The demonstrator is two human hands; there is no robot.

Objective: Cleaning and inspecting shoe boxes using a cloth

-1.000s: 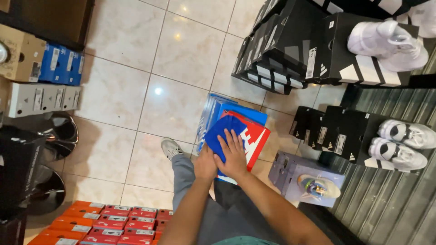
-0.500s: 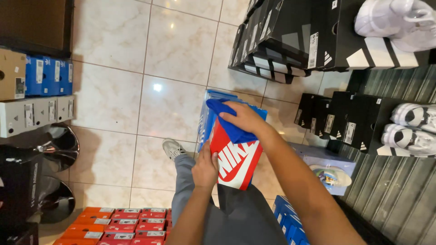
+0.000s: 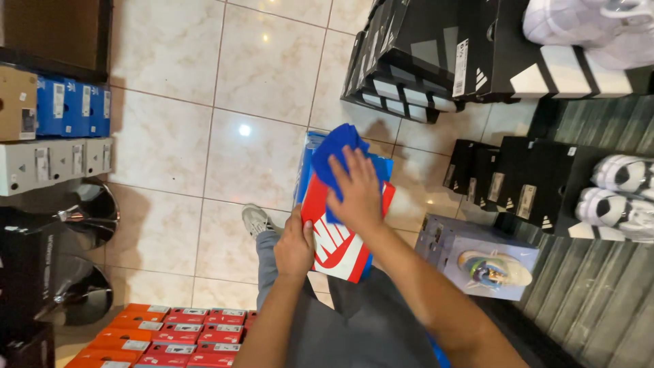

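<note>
Over a tiled floor (image 3: 177, 157), the left hand (image 3: 294, 247) is gripping a red shoebox (image 3: 338, 247); the right hand (image 3: 357, 194) is pressing a blue cloth (image 3: 335, 158) flat-fingered onto it.

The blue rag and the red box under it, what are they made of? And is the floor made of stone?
The blue rag looks like soft cloth: it bunches and folds under the right hand. The red box, steadied by the left hand, seems to be printed cardboard, flat-sided with crisp edges. The floor looks like glossy ceramic or stone tile, with grout lines and bright reflected light spots; which one, I cannot tell.
</note>
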